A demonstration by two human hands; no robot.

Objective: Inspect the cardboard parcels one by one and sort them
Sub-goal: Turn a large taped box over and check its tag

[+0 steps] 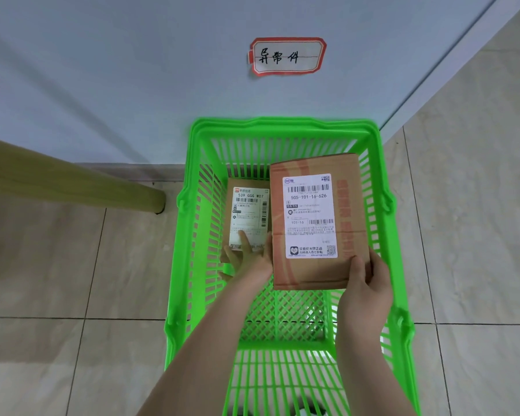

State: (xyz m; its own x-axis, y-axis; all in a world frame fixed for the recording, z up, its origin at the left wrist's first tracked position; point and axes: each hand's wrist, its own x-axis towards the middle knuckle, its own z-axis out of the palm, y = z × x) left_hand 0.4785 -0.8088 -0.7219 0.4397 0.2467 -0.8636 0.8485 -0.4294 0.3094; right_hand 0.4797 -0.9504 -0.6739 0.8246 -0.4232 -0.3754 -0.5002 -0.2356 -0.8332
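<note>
Inside basket [282,124], large parcel [315,223] 505-101-16-626, small parcel [248,216] 539 GGG W07

Bare left forearm [201,349] and right forearm [364,364] rise from the bottom centre; left hand [246,259] lies flat, fingers straight and spread; right hand [365,283] grips the near corner of a brown cardboard parcel [350,205]

Larger parcel [315,223]: brown cardboard, white label facing up, printed 505-101-16-626. It sits at the right side of the green basket [282,126], with the right hand [364,283] gripping its near corner.
Smaller parcel [248,217]: brown, labelled 539 GGG W07. It lies label-up at the basket's far left.
</note>
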